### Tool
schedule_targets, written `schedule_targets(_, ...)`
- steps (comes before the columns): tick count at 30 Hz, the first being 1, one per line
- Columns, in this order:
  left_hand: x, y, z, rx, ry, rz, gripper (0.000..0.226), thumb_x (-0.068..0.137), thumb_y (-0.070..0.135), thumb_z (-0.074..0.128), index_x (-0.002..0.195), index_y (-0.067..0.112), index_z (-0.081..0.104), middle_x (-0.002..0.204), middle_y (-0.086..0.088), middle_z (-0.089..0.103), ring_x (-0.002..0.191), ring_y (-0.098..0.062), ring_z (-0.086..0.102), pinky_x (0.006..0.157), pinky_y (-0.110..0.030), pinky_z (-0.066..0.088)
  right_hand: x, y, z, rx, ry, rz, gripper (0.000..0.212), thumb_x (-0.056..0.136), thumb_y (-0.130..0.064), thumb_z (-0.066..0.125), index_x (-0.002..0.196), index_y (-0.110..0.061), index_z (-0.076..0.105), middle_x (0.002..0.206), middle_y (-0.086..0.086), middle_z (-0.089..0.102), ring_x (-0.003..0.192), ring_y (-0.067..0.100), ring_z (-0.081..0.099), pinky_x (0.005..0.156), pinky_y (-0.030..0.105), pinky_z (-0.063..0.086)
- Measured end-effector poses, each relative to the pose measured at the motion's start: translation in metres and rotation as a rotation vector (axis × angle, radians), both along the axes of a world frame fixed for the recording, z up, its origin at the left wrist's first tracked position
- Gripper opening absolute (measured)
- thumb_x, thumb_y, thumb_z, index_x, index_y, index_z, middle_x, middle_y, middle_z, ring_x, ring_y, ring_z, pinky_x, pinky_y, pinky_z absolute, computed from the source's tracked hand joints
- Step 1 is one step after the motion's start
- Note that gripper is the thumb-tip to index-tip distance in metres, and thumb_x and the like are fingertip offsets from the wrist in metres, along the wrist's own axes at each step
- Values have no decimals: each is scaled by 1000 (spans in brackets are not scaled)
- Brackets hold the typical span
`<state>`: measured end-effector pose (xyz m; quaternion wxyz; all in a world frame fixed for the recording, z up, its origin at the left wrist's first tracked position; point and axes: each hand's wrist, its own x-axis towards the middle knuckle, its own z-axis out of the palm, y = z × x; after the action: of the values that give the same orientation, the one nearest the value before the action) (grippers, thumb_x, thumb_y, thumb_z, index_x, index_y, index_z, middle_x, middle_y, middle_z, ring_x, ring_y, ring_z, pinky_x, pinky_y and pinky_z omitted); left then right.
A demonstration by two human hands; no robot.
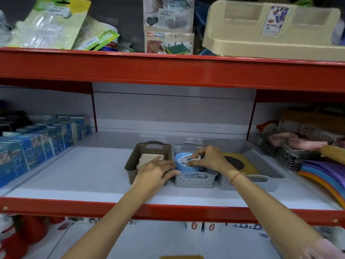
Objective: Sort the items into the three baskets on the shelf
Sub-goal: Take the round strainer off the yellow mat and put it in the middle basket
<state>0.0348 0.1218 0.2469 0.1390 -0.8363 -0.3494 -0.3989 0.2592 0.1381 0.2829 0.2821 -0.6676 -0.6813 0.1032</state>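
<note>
I'm looking at the white shelf [93, 171] with its red front edge, spanning the whole view, and on it three baskets stand in a row, touching side by side, a little right of centre. Farthest right is the big grey basket [268, 171], the widest of the three, and lying flat inside it I can see a yellow item with a dark mesh circle [235, 162]. On the left is the brown basket [147, 148], perforated, with a handle slot in its far wall, and a cream square item [150, 159] sits in it. Between them is the small grey basket [195, 181], and a blue round item with a white patterned top [183, 163] is in it, tilted and standing above the rim. My left hand [158, 174] is lying on the near right corner of the brown basket, fingers stretched flat and close together, fingertips reaching the edge of the small grey basket, gripping nothing that I can see. My right hand [211, 158] is over the middle basket, fingers curled and pinching the far edge of the blue item's white top. Off to the far left, blue boxes [43, 139] are lined up; on the right, coloured flat pieces [324, 176] fan out.
</note>
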Motion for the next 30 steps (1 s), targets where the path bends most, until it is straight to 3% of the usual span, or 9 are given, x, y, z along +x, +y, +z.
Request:
schedule_targets(3, 0, 0, 0, -5, 11, -9, 67, 89, 61, 25, 83, 22, 78, 90, 10, 77, 88, -9, 69, 91, -18, 38, 2, 4, -2, -19, -95, 32, 40, 59, -64, 70, 85, -34, 77, 98, -8, 74, 100, 22, 60, 83, 38, 52)
schedule_targets(7, -1, -2, 1, -2, 22, 5, 76, 91, 62, 15, 86, 21, 78, 93, 9, 77, 89, -9, 70, 92, -17, 39, 0, -2, -2, -53, -183, 49, 25, 79, -52, 65, 90, -33, 76, 107, -9, 73, 106, 23, 58, 92, 48, 49)
schedule_targets(11, 0, -5, 3, -126, 7, -21, 73, 86, 68, 24, 98, 18, 76, 105, 6, 74, 102, -12, 66, 103, -18, 35, -3, -14, -3, 71, -111, 35, 27, 82, -51, 57, 94, -34, 74, 112, -10, 71, 110, 22, 59, 98, 52, 45)
schedule_targets(16, 8, -26, 12, -152, -143, -121, 48, 91, 45, 37, 98, 14, 73, 104, 3, 74, 99, -11, 66, 104, -29, 41, -29, -64, 8, 357, 38, 10, 16, 88, -31, 62, 97, -23, 74, 110, -7, 70, 111, 14, 53, 103, 35, 40)
schedule_targets(18, 10, -45, 11, -107, -211, -163, 40, 94, 36, 41, 94, 12, 73, 98, 1, 75, 93, -12, 67, 95, -31, 44, -38, -88, 5, 503, 84, 26, 14, 87, -28, 64, 93, -21, 75, 101, -7, 73, 100, 11, 60, 95, 32, 46)
schedule_targets(20, 11, -66, 4, -95, -261, -204, 34, 95, 29, 43, 97, 12, 73, 99, 3, 74, 94, -9, 65, 99, -31, 42, -43, -112, -7, 591, 147, 50, 11, 87, -23, 66, 90, -18, 76, 92, -7, 73, 90, 7, 64, 83, 29, 51)
schedule_targets(23, 8, -94, -17, -66, -307, -273, 30, 95, 21, 45, 100, 9, 72, 103, 2, 72, 101, -8, 64, 104, -32, 39, -53, -150, -35, 612, 236, 96, 9, 88, -18, 66, 89, -16, 74, 88, -8, 71, 88, 5, 65, 78, 25, 54)
schedule_targets(26, 8, -116, -45, -6, -358, -311, 28, 94, 14, 46, 94, 4, 73, 98, -3, 73, 98, -14, 65, 98, -35, 44, -58, -177, -74, 633, 233, 94, 7, 87, -14, 67, 89, -14, 74, 87, -6, 71, 86, 6, 66, 76, 26, 54)
schedule_targets(30, 3, -133, -95, -49, -382, -336, 40, 98, 18, 37, 94, 1, 72, 98, -6, 72, 99, -18, 65, 94, -33, 45, -56, -192, -133, 558, 266, 43, 8, 86, -14, 67, 87, -13, 74, 87, -6, 71, 84, 8, 66, 75, 24, 54)
